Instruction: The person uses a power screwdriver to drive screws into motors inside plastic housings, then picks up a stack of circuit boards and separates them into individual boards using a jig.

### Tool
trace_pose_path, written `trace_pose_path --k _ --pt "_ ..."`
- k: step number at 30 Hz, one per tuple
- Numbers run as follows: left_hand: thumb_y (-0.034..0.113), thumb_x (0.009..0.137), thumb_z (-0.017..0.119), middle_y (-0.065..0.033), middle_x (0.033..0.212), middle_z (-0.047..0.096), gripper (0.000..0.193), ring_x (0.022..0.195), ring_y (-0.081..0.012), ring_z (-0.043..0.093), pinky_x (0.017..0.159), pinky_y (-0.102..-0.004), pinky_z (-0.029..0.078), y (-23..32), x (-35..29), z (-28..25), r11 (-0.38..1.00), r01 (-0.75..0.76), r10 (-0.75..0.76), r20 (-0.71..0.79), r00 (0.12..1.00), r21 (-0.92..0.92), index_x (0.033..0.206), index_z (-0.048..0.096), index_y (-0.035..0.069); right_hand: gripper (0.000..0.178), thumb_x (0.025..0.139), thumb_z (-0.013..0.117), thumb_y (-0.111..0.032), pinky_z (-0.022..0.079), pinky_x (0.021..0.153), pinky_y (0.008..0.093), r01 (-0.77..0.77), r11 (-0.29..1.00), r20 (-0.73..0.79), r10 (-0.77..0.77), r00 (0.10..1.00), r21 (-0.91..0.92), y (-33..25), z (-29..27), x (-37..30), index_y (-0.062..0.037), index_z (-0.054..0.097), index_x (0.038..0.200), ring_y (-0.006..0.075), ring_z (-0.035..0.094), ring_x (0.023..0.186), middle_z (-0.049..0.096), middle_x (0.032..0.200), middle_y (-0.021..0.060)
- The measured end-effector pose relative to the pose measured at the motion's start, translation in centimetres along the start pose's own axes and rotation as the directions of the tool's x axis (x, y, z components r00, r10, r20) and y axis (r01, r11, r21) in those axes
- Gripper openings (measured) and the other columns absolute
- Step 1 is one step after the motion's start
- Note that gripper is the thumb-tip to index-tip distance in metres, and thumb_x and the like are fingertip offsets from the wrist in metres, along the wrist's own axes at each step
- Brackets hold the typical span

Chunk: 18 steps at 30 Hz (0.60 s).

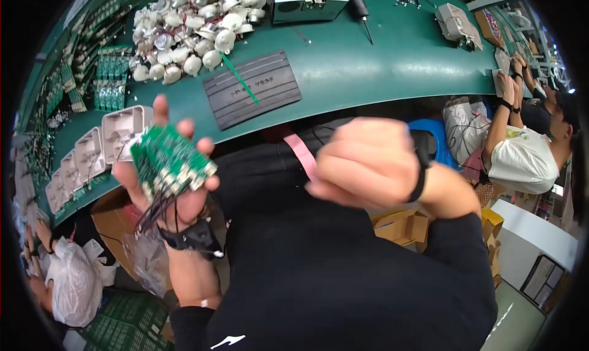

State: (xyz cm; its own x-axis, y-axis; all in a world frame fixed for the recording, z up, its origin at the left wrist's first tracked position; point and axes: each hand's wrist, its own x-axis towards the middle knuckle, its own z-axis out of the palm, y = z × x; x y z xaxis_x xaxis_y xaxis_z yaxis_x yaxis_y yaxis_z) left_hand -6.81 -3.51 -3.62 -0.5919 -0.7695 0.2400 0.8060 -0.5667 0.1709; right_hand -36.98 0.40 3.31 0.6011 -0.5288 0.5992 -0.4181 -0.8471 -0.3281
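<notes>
My left hand (191,209) holds a small stack of green circuit boards (170,153) above my lap, its fingers curled around the edges. Black wires (161,211) with pale connectors hang from the boards toward the wrist. To the right, my right hand (367,161) is closed in a fist and blurred by motion. A pink strip (299,155) reaches up to its fingertips; whether they grip it is unclear. Beyond my hands, a black grooved mat (270,99) lies at the table edge with a thin green strip (238,76) across it.
White round parts with wires (184,35) are heaped on the green table (392,69). More circuit boards (112,75) and grey plastic housings (126,130) sit left. A screwdriver (358,4) lies beside a metal-topped box (307,7). Co-workers sit at both sides, one in a white shirt (526,155).
</notes>
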Motion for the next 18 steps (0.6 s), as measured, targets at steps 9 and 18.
trace_pose_path --k 9,18 --pt "0.05 0.095 0.067 -0.0185 0.146 0.043 0.091 0.133 -0.04 0.045 0.098 -0.0626 0.053 2.3 -10.1 2.7 0.969 -0.247 0.246 -0.135 0.96 0.011 0.162 0.014 0.017 0.013 0.092 0.066 -0.017 0.05 0.062 0.0433 -0.377 0.915 0.379 0.402 0.834 -0.142 0.7 10.9 -11.1 -0.0052 0.062 0.097 0.0309 0.061 0.073 0.06 0.082 0.0107" --pt "0.05 0.098 0.06 -0.0225 0.136 0.057 0.067 0.127 -0.0425 0.053 0.099 -0.0649 0.052 14.7 -8.0 6.4 0.858 -0.475 0.512 -0.408 0.756 0.196 0.145 0.046 0.004 0.022 0.088 0.071 -0.022 0.053 0.067 0.0442 -0.464 0.862 0.502 0.499 0.706 -0.204 0.2 9.7 -8.4 -0.0048 0.063 0.099 0.0341 0.066 0.078 0.065 0.085 0.0139"
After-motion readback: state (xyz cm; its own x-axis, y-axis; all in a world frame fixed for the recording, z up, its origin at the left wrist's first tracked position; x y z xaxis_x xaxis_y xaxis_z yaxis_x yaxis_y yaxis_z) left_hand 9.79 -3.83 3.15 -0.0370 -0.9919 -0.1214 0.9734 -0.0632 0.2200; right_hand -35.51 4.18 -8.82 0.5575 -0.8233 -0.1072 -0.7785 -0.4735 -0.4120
